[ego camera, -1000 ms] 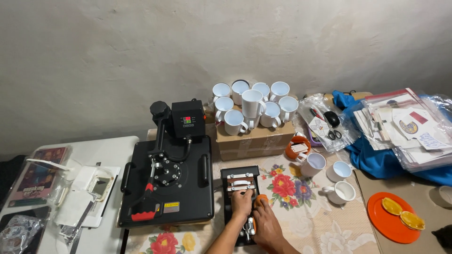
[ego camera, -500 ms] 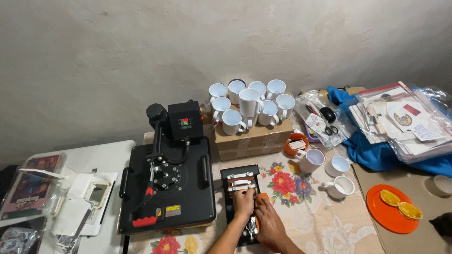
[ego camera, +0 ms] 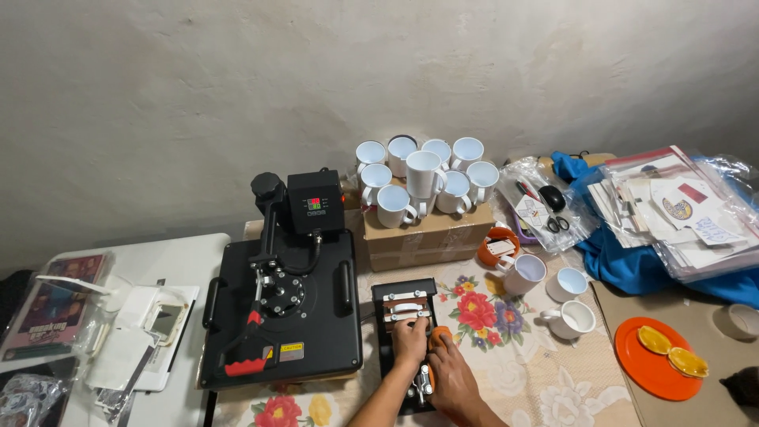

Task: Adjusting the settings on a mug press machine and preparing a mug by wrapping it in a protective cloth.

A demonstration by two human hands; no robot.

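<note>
Hands, left (ego camera: 410,340) and right (ego camera: 452,378), rest on the mug press (ego camera: 405,316) (each grip's closure unclear).

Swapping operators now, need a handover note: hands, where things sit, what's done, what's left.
Left hand: flat on the small black mug press, just below its white straps.
Right hand: on the press's lower end, at an orange part; whether it grips is unclear.
The mug press lies on the floral cloth, right of the flat heat press, which is shut.
No mug in the mug press.
Blank white mugs stand on the cardboard box; three more mugs on the cloth.
Done: nothing pressed that shows. Left: all mugs.
</note>
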